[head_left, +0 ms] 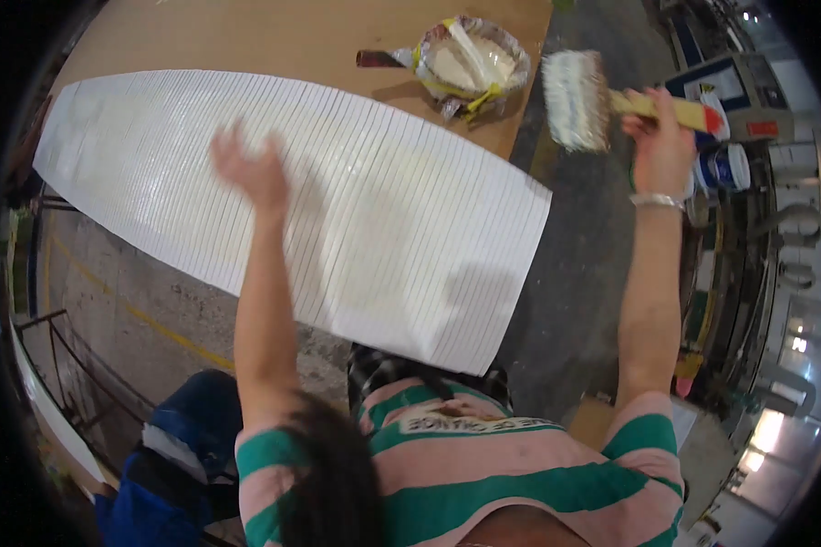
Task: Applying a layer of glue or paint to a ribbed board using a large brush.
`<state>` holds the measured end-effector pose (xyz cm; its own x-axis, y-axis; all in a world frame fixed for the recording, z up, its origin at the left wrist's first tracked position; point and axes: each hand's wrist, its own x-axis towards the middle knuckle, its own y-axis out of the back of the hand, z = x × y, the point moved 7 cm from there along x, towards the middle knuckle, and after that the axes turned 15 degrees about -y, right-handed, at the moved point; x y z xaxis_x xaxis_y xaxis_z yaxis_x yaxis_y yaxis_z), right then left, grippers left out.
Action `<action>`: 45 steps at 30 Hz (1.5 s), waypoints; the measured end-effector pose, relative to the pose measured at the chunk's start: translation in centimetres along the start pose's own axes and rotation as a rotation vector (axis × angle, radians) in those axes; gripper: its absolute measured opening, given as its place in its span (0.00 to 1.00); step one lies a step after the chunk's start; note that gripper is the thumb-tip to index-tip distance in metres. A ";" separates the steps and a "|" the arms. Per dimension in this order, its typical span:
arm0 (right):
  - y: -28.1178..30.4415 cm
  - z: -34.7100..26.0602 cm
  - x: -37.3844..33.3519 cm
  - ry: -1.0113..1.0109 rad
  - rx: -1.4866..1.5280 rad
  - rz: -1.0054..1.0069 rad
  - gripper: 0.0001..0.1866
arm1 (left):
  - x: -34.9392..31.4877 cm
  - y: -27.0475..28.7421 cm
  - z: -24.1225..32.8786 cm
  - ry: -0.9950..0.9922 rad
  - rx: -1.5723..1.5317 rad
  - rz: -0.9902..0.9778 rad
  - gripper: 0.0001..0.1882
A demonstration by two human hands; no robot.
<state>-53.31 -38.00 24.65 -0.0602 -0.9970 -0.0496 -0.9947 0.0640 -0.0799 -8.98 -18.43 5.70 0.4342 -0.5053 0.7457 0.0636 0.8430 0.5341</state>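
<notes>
A long white slatted sheet (337, 210) lies across a brown board (274, 36). My left hand (251, 169) hovers over the sheet's middle, blurred, fingers spread and holding nothing. My right hand (661, 137) is raised off the sheet's right end and grips the yellow handle of a wide brush (576, 98) with whitish bristles. The brush hangs over the dark floor, to the right of a foil-lined bowl of white paste (470, 64) that stands on the board.
A white-and-blue can (725, 167) and a grey machine (743, 91) stand at the right. Metal railings (64, 365) and a concrete floor with a yellow line (137, 314) are at the left. Blue fabric (178, 456) lies at the lower left.
</notes>
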 end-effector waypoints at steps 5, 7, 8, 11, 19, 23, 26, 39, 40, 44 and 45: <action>-7.1 2.9 11.8 0.136 -0.195 0.002 0.19 | -12.6 18.1 -9.3 0.684 0.145 0.228 0.21; -10.7 5.8 15.6 0.171 -0.414 -0.086 0.19 | -20.9 27.0 -11.3 0.773 0.306 0.284 0.20; -10.2 7.1 16.8 0.183 -0.433 -0.087 0.19 | -23.5 27.2 -8.5 0.876 0.438 0.170 0.19; -13.4 10.3 16.8 0.369 -0.733 -0.120 0.24 | -32.8 32.8 -2.1 1.092 0.580 0.189 0.17; -12.6 16.1 19.8 0.198 -0.644 -0.295 0.21 | -41.0 29.0 11.6 1.376 0.605 0.029 0.15; -10.9 13.0 18.7 -0.049 -0.321 -0.346 0.18 | -41.8 27.7 13.8 1.456 0.517 -0.001 0.14; -10.6 12.0 18.5 -0.057 -0.250 -0.396 0.20 | -41.8 25.7 15.0 1.514 0.469 0.028 0.13; -10.4 12.8 19.6 -0.317 0.081 -0.444 0.12 | -45.5 21.5 17.8 1.580 0.297 0.038 0.14; -10.3 13.0 19.5 -0.311 0.053 -0.412 0.12 | -45.3 20.0 18.2 1.609 0.225 0.035 0.14; -8.6 14.3 21.2 -0.334 0.060 -0.286 0.12 | -47.0 13.9 20.8 1.845 -0.290 0.205 0.18; -8.2 13.7 20.9 -0.280 0.065 -0.265 0.12 | -46.3 12.6 22.1 1.895 -0.463 0.275 0.21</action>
<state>-45.29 -58.74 10.61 0.2316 -0.9293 -0.2877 -0.9650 -0.1820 -0.1889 -48.09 11.52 -13.30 0.6901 0.1734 -0.7026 -0.1080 0.9847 0.1370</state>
